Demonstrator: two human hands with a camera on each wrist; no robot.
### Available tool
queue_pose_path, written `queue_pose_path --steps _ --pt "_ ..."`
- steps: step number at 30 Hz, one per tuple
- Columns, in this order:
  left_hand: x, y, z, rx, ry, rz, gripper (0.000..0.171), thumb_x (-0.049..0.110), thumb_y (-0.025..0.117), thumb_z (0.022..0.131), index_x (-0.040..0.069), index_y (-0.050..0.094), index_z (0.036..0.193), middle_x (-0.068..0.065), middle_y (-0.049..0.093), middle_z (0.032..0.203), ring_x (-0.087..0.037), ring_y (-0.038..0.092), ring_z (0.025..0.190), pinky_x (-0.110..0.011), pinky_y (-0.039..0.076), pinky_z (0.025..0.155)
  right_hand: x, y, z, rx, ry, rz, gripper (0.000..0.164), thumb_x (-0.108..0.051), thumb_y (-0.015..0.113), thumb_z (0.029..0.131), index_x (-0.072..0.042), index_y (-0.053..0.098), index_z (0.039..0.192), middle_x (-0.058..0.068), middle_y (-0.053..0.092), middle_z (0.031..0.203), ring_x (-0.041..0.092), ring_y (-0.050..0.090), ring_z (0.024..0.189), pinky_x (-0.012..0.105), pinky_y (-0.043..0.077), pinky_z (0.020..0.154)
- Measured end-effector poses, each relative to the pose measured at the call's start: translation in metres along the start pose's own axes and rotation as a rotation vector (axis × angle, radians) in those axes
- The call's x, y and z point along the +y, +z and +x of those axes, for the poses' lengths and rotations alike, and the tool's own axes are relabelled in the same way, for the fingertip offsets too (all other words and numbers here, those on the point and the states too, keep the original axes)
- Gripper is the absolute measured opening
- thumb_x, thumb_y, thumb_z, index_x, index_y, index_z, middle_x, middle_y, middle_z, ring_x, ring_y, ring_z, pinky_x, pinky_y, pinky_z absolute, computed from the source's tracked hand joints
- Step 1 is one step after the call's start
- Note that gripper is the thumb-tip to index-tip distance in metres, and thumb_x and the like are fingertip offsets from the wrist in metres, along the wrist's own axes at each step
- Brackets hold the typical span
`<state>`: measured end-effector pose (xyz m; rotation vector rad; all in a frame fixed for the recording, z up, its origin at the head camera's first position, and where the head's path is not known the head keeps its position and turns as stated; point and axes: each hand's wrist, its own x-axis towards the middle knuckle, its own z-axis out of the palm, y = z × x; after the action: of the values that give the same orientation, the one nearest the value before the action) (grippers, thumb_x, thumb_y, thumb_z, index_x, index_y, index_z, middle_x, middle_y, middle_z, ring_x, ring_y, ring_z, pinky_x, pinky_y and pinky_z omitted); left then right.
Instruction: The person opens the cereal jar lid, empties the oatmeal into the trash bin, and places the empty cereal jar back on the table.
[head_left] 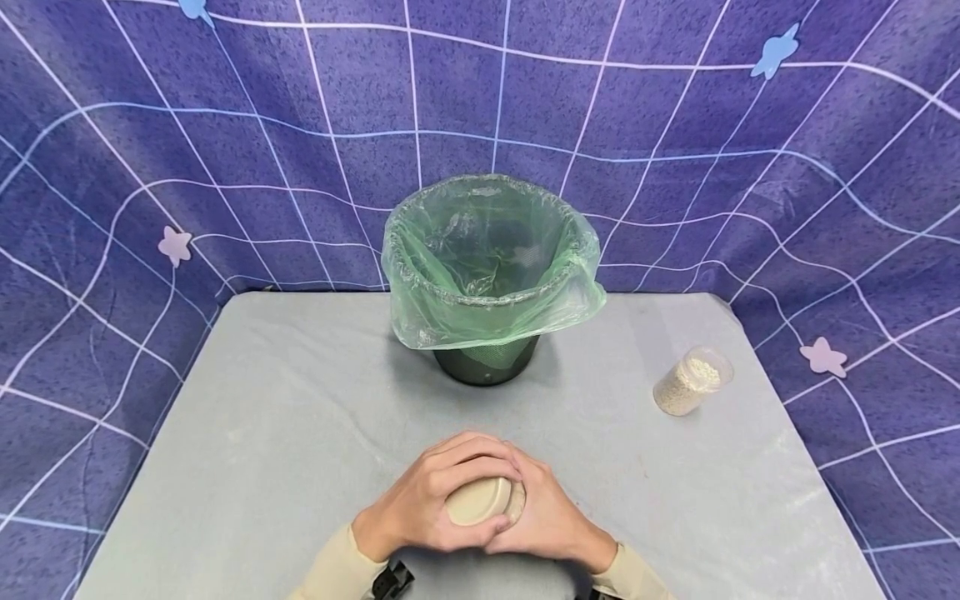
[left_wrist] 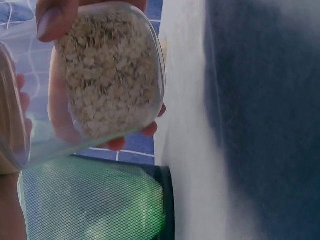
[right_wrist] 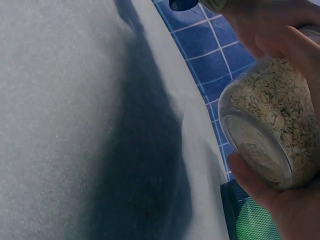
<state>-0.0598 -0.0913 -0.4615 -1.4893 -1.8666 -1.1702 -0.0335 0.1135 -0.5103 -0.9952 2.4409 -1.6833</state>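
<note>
Near the front of the table, a clear jar of oat flakes (left_wrist: pixel 112 75) with a beige lid (head_left: pixel 476 501) is held in both hands, above the surface. My left hand (head_left: pixel 435 492) curls its fingers and thumb round the lid end. The jar's body is gripped by my right hand (head_left: pixel 551 512), with fingers wrapped round its side. In the right wrist view the jar (right_wrist: pixel 275 112) is tilted and its round base shows. Flakes fill only part of it in the left wrist view. From the head view, most of the body is hidden by the hands.
A dark mesh bin (head_left: pixel 480 367) lined with a green plastic bag (head_left: pixel 420 312) stands at the back middle. To the right is a second clear container (head_left: pixel 686 387) with pale flakes. Grey cloth covers the table (head_left: pixel 262 433); a purple-blue curtain (head_left: pixel 360 92) surrounds it.
</note>
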Motion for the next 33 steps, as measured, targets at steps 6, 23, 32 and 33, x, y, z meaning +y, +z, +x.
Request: queue_pose_path --steps 6,23,32,33 --pt "0.002 0.004 0.001 0.059 -0.058 -0.002 0.041 0.023 0.086 0.084 0.007 0.073 0.119 -0.007 0.073 0.120 -0.022 0.069 0.115 -0.035 0.053 0.104 0.000 0.000 0.001 0.018 0.024 -0.008 0.098 -0.017 0.099 0.060 -0.023 0.052 0.146 -0.004 0.067 0.132 0.015 0.068 0.114 0.035 0.056 0.101" --pt "0.010 0.023 -0.005 0.244 -0.365 0.071 0.041 0.018 0.086 0.083 0.010 0.073 0.121 -0.003 0.071 0.118 -0.020 0.067 0.109 -0.029 0.050 0.100 0.000 0.000 0.002 0.110 0.082 -0.111 0.093 -0.024 0.099 0.061 -0.028 0.055 0.143 -0.009 0.066 0.128 0.012 0.066 0.111 0.035 0.056 0.097" --pt "0.014 0.018 -0.004 0.177 -0.423 0.089 0.048 0.024 0.086 0.084 0.013 0.070 0.129 0.000 0.068 0.127 -0.018 0.064 0.116 -0.032 0.049 0.103 -0.002 0.000 0.001 0.123 0.115 -0.139 0.101 -0.024 0.100 0.061 -0.025 0.049 0.148 -0.007 0.065 0.132 0.013 0.066 0.112 0.036 0.057 0.095" --pt "0.013 0.016 -0.004 0.153 -0.411 0.086 0.050 0.026 0.086 0.085 0.013 0.069 0.130 0.000 0.067 0.129 -0.018 0.064 0.118 -0.032 0.049 0.103 -0.003 0.000 0.001 0.122 0.126 -0.140 0.102 -0.025 0.100 0.061 -0.025 0.048 0.148 -0.006 0.065 0.133 0.013 0.066 0.113 0.037 0.057 0.096"
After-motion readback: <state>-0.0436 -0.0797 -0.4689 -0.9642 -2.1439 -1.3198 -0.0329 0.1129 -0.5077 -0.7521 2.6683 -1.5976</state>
